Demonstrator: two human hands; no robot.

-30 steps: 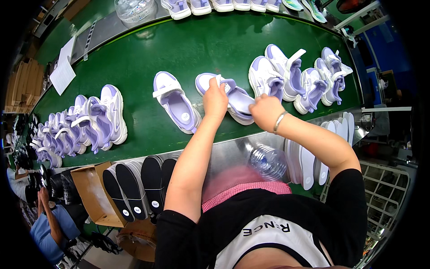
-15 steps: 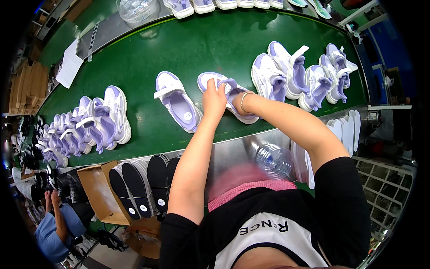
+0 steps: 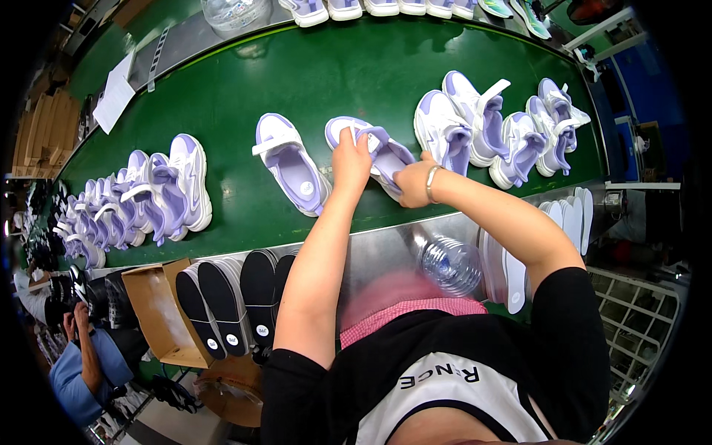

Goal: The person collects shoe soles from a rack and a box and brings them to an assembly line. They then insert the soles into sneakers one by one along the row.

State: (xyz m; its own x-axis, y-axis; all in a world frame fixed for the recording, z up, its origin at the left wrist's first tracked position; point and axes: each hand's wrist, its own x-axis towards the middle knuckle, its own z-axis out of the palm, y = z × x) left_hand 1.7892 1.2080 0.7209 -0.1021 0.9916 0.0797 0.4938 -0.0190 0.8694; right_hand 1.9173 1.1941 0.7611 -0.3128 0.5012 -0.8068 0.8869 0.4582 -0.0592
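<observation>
A white and lavender sneaker lies on the green table between my hands, its toe pointing away from me. My left hand is closed on its tongue and strap, holding the opening apart. With the fingers curled round the heel collar, my right hand grips the back of the same sneaker. Left of it, untouched, a matching sneaker stands with its strap across the top and a white insole sticker showing inside. Close to my right hand is another sneaker of the same kind.
Rows of similar sneakers stand on the green table, left and right. Along the near metal edge are stacked black insoles, white insoles, a clear plastic bottle and an opened carton. A co-worker is at lower left.
My right hand has come back out of the sneaker's opening and now grips its heel collar. My left hand stays on the tongue. The view has shifted slightly.
</observation>
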